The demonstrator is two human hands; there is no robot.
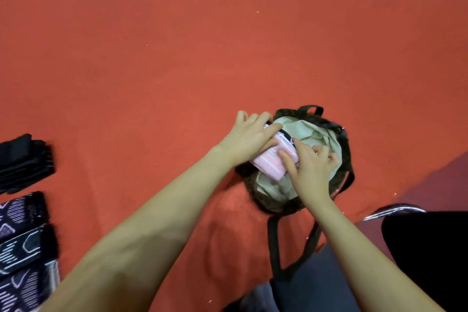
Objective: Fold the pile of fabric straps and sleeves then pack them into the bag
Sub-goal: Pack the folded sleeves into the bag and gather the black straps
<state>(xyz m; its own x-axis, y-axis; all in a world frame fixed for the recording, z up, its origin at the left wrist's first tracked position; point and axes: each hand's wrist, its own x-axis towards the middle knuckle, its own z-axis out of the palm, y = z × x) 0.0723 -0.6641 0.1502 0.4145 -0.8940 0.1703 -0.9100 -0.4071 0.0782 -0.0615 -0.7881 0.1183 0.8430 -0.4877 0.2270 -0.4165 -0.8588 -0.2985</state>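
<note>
Red cloth surface (177,45) covers the work area. Dark bag (348,159) stands open on it, pale lining exposed, handles trailing toward the person. Folded patterned sleeves (24,243) and a black stack (25,159) lie at far left, well apart from the bag. Pink folded sleeve (268,163) sits over the bag's left rim — long axis diagonal, upper end pointing into the opening. Left hand (249,138) grips its outer side; right hand (310,162) pinches its inner edge — fingers curled.

Bag (276,202): dark, open, pale lining, upright on red surface. Pink folded sleeve (272,163) at mouth. Folded dark stacks (25,210) far left.
</note>
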